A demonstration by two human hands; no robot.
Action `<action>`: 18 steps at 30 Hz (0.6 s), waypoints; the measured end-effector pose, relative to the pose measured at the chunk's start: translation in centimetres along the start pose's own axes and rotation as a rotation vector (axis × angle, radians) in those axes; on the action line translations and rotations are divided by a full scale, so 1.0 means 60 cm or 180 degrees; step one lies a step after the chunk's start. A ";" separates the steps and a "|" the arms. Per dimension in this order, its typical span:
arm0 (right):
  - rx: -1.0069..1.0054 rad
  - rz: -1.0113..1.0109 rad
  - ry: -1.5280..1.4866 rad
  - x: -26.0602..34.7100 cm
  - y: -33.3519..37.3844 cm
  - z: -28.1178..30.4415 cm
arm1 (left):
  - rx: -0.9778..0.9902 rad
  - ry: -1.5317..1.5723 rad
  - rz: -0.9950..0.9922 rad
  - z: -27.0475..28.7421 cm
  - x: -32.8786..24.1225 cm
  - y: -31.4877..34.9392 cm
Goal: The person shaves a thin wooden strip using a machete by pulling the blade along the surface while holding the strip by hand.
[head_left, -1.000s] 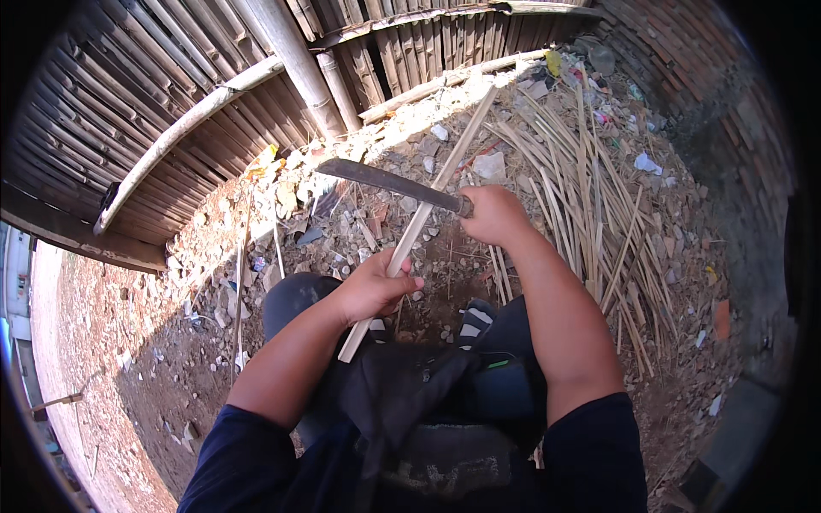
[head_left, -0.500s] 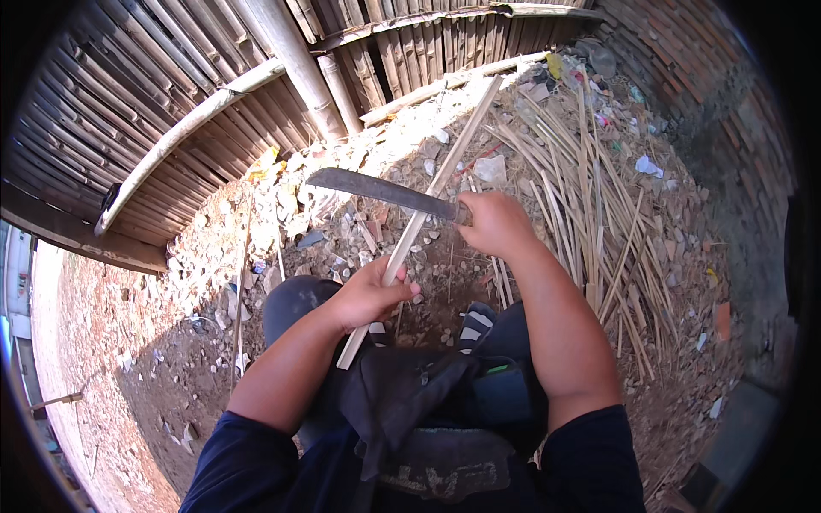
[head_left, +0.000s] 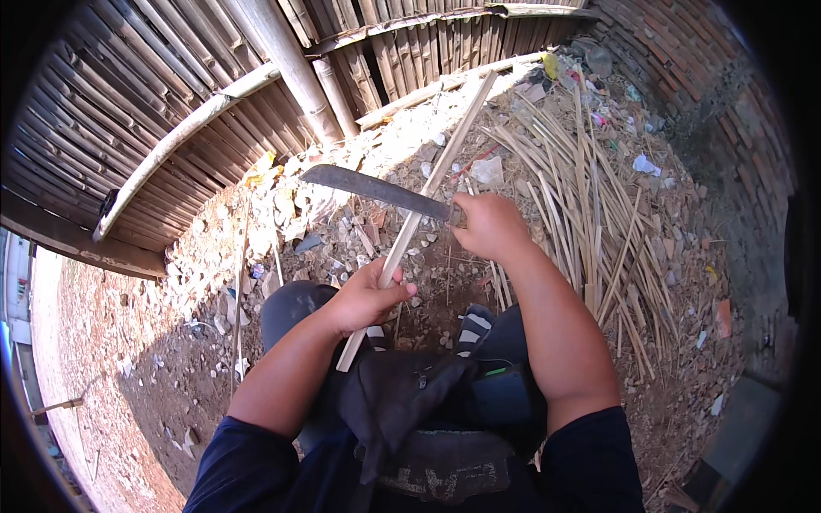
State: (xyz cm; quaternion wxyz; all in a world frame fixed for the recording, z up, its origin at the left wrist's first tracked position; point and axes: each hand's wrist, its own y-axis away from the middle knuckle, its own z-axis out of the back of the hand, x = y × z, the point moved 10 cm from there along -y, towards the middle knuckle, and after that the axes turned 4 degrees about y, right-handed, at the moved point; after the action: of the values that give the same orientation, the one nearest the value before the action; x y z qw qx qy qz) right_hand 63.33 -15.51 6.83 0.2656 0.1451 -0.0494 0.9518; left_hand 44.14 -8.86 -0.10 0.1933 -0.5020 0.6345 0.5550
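Observation:
My left hand [head_left: 369, 299] is wrapped round the lower part of a long, pale bamboo strip [head_left: 451, 152], which slants up and away to the right. In my right hand [head_left: 492, 227] is a machete [head_left: 368, 187], gripped at its handle, most of which my fingers hide. The dark, broad blade points left and crosses the strip above my left hand. Whether its edge bites into the strip I cannot tell.
A heap of split bamboo strips [head_left: 590, 197] lies on the stony ground to the right. Beyond it stands a brick wall [head_left: 753, 145]. A bamboo fence [head_left: 180, 77] with a thick post [head_left: 286, 64] closes off the far left. Stones and litter cover the ground.
The machete and my right hand have shifted slightly left along with the strip's far end. Both hands keep their grip.

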 end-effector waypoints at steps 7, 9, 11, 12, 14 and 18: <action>0.0100 -0.0043 -0.0083 -0.002 -0.002 -0.003 | 0.0051 0.0009 0.0025 -0.001 -0.002 0.003; 0.0053 -0.0042 -0.0075 -0.004 0.001 -0.001 | 0.0051 0.0026 0.0029 -0.006 -0.004 0.004; -0.0001 -0.0022 -0.0070 -0.002 0.001 0.001 | 0.0031 0.0062 0.0036 -0.009 -0.009 0.008; 0.0001 -0.0001 -0.0049 0.001 0.001 0.001 | 0.0031 0.0058 0.0028 -0.009 -0.010 0.008; -0.0002 0.0022 -0.0028 0.003 0.002 0.002 | -0.0020 0.0012 0.0029 -0.005 -0.008 0.008; 0.0038 0.0011 -0.0072 0.005 0.003 0.006 | -0.0009 0.0005 0.0012 -0.002 -0.007 0.006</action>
State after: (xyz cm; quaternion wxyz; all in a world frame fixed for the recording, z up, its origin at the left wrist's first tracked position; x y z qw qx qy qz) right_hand 63.09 -15.56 7.28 0.2625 0.1574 -0.0469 0.9508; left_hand 44.07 -8.84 0.47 0.1910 -0.5016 0.6348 0.5558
